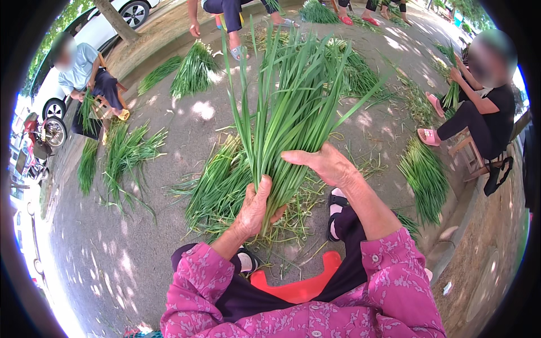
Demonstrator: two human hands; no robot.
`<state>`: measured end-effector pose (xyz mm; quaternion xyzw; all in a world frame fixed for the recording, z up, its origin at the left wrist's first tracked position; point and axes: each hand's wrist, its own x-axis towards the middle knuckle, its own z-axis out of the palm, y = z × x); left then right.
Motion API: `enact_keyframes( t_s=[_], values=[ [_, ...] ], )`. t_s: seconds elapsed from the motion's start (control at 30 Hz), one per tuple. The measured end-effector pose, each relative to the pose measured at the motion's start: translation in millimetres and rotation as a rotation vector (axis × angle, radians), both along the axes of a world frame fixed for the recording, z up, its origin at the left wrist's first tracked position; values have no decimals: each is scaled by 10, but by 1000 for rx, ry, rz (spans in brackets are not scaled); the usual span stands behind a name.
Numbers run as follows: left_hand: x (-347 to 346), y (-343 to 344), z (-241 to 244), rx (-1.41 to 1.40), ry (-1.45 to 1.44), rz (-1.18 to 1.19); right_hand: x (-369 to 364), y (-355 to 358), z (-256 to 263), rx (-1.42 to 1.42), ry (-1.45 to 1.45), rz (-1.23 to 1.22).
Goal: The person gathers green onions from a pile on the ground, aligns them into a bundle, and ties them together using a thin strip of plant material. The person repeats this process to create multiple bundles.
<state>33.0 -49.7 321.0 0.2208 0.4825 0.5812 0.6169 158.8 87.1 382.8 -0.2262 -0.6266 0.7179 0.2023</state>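
Note:
A thick bunch of green garlic chives (291,114) stands fanned out in front of me, its blades pointing away. My left hand (255,207) is wrapped around the lower stems, the thumb lying along them. Higher up, my right hand (323,164) grips the bunch from the right side, its thumb across the leaves and its other fingers hidden behind. Below the hands, a pile of loose chives (219,190) lies on the pavement, partly covered by the held bunch. Yellowish stripped leaves (296,224) are scattered between my feet.
A red plastic stool (296,289) shows between my legs. Chive bundles lie at the right (424,181), left (122,156) and far side (194,69). Seated people holding chives are at the left (86,80) and right (482,101). A motorcycle (40,139) and white car (93,29) stand behind.

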Motion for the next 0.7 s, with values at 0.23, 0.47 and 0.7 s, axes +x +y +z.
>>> enact_keyframes(
  t_s=[0.23, 0.47, 0.7],
  values=[
    [39, 1, 31, -95, 52, 129, -14, 15, -19, 15, 59, -30],
    [-61, -22, -23, 20, 13, 140, -19, 26, -57, -165, 216, -174],
    [-163, -54, -74, 25, -15, 182, 0, 114, -126, -112, 384, -239]
  ],
)
